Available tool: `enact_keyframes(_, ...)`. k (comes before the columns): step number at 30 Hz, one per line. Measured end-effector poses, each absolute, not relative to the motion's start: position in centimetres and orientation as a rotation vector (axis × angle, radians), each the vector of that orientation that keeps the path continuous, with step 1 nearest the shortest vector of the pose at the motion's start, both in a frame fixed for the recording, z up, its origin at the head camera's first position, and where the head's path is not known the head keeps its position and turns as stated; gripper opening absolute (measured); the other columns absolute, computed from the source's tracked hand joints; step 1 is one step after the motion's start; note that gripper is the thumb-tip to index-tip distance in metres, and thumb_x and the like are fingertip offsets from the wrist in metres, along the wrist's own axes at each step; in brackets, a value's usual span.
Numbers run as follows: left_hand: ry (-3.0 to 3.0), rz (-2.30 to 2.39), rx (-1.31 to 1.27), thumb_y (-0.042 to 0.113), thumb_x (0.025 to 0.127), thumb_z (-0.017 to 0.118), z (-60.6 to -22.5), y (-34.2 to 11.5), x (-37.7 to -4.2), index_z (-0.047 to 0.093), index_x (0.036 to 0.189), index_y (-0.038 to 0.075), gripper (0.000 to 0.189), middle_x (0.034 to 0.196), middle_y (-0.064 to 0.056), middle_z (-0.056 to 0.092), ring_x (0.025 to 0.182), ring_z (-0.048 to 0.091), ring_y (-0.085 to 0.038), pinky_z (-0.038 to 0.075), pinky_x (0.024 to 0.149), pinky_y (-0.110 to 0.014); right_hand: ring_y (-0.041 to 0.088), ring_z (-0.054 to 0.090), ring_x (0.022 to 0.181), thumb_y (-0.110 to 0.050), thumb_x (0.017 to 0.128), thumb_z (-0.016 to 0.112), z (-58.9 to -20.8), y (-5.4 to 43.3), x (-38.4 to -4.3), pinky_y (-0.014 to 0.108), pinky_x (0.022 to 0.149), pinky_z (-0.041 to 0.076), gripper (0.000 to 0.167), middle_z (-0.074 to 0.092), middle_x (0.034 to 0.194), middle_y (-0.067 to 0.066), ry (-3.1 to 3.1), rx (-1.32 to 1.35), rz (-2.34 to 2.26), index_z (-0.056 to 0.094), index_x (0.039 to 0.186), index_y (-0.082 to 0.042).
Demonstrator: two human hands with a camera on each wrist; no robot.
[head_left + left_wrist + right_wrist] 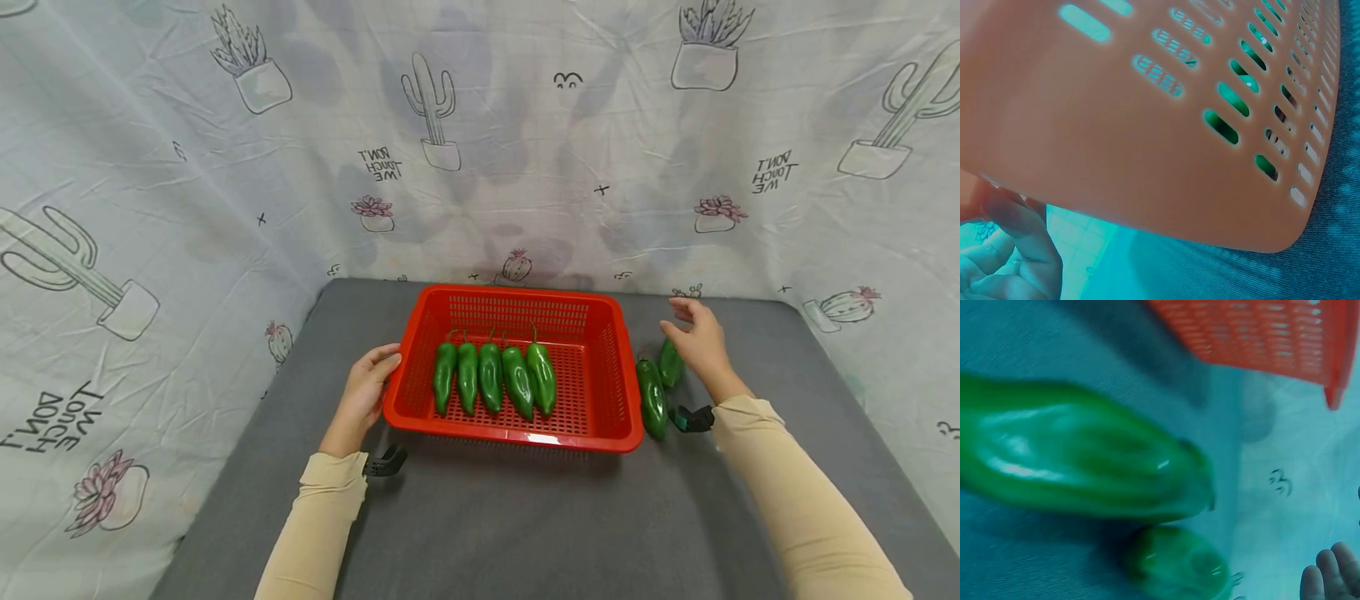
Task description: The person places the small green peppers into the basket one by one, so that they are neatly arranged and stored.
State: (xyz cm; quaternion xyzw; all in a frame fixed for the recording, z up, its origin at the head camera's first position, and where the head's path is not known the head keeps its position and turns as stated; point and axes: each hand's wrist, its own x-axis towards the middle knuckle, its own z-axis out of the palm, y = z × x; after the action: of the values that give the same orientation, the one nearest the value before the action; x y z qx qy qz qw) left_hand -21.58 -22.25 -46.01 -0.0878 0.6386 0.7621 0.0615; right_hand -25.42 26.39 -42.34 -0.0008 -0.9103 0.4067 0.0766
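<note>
A red plastic basket with slotted walls stands on the grey table. Several green peppers lie side by side in its left and middle part, stems toward the back. My left hand grips the basket's left rim; the left wrist view shows its curled fingers at the rim. Outside the basket on the right lie two more peppers, a long green pepper and another green pepper partly hidden by my right hand. That hand hovers over them, fingers parted and holding nothing.
The grey table extends in front of the basket and to both sides. Behind it and along the sides hangs a pale cloth printed with potted cacti. A dark wrist camera mount sits close to the long pepper.
</note>
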Motion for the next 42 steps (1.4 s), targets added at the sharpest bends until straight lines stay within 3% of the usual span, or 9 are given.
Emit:
enact_keyframes(5,1.939,2.305,-0.283,0.012,0.098,0.051,-46.0,-22.2,-21.6,0.043,0.133,-0.003,0.039,0.095,0.006,0.062,0.081,0.064,-0.009,0.055,0.071,-0.025,0.049,0.038,0.124,-0.013,0.096,0.053,-44.0,27.3,-25.2,0.060,0.096,0.039,0.045,0.032,0.137,0.034,-2.780,0.004,1.145,0.043,0.135,0.006)
enact_keyframes(11,1.942,2.306,-0.286,0.012,0.098,0.051,-45.9,-22.2,-21.6,0.043,0.133,-0.002,0.039,0.094,0.005,0.063,0.080,0.065,-0.010,0.056,0.070,-0.025,0.052,0.028,0.126,-0.014,0.094,0.057,-45.7,28.2,-25.1,0.065,0.099,0.028,0.046,0.028,0.137,0.037,-2.821,-0.068,1.062,0.046,0.133,0.006)
enact_keyframes(23,1.954,2.311,-0.285,0.012,0.097,0.052,-45.9,-22.1,-21.6,0.044,0.132,-0.003,0.038,0.094,0.006,0.062,0.080,0.064,-0.010,0.056,0.070,-0.025,0.057,0.018,0.129,-0.023,0.092,0.059,-47.4,28.6,-25.2,0.068,0.100,0.025,0.060,0.018,0.139,0.044,-2.998,-0.171,1.071,0.036,0.140,0.005)
enact_keyframes(35,1.957,2.311,-0.291,0.012,0.098,0.051,-46.2,-22.1,-21.6,0.044,0.132,-0.004,0.039,0.092,0.007,0.063,0.080,0.065,-0.009,0.055,0.071,-0.025,0.058,0.022,0.127,-0.020,0.091,0.059,-48.6,29.0,-25.9,0.067,0.101,0.026,0.057,0.027,0.136,0.045,-3.003,-0.143,1.078,0.038,0.139,0.004)
enact_keyframes(42,1.967,2.299,-0.295,0.012,0.098,0.051,-46.1,-22.2,-21.6,0.044,0.133,-0.002,0.038,0.094,0.005,0.062,0.081,0.065,-0.009,0.056,0.071,-0.026,0.053,0.042,0.113,-0.021,0.092,0.059,-48.5,29.1,-26.3,0.060,0.091,0.039,0.057,0.039,0.129,0.043,-3.016,-0.108,1.049,0.039,0.139,0.004)
